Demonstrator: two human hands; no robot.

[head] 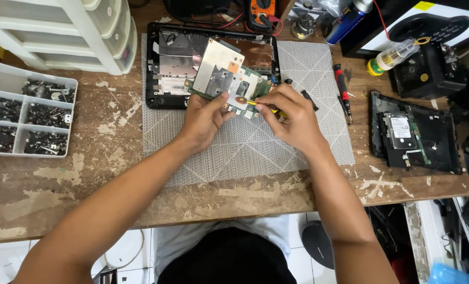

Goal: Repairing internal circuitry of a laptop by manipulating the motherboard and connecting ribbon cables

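Above the grey mat (255,152), just at 6 o'clock of the open black laptop base (163,79), a green circuit board (229,84) with a silver shield plate is held tilted. Left hand (203,118): fingers closed on the board's lower edge, thumb on its face. Right hand (292,118): fingers pinched together around a small yellow-handled tool (258,103), tip touching the board near a round copper-coloured patch.

Judged step: work at one spot on the lifted board, a screw or connector; which one is too small to tell. Next move calls for a steady left grip and light, square pressure on the tip to avoid slipping across components.

At 3 o'clock of the mat: a red-and-black screwdriver (342,92). At 9 o'clock: a tray of sorted screws (27,121).
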